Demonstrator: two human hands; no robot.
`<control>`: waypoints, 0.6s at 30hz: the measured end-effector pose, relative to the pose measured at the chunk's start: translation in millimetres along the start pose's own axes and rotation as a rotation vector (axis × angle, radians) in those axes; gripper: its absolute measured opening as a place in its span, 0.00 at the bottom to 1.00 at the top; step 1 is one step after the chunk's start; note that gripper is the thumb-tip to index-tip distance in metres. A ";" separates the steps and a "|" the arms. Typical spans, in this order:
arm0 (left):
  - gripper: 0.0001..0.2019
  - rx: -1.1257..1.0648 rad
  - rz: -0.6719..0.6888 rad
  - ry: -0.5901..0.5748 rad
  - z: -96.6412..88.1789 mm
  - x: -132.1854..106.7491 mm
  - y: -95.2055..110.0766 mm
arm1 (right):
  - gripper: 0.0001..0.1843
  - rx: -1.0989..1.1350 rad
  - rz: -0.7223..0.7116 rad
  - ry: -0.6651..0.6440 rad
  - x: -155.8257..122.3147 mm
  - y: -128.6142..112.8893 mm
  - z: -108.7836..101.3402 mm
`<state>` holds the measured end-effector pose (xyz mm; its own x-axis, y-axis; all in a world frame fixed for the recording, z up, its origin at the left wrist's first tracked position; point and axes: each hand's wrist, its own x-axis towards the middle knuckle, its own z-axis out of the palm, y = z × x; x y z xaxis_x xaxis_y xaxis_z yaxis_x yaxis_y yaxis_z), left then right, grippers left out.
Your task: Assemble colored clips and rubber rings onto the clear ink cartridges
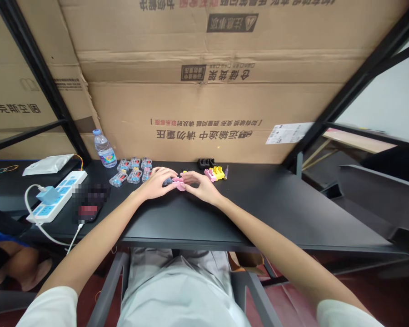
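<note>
Two hands, the left hand [156,183] and right hand [202,187], pinch one pink piece [178,183] — fingers bent around it. Some clear packets [133,170] lie near that piece.

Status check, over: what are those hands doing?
Left hand, right hand: both touching small pink piece. Clear packets beside left hand. Yellow parts beside right.
</note>
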<state>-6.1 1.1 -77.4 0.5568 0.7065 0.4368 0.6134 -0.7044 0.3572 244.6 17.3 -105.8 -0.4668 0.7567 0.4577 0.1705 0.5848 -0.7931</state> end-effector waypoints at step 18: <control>0.22 -0.051 -0.159 0.114 2.3 0.6 -13.5 | 0.11 -0.476 -0.176 0.193 5.2 14.9 -41.8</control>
<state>-12.8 11.2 -83.8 0.3865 0.7985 0.4615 0.6574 -0.5895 0.4694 281.0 42.2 -98.4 -0.3635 0.6487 0.6686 0.4990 0.7416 -0.4483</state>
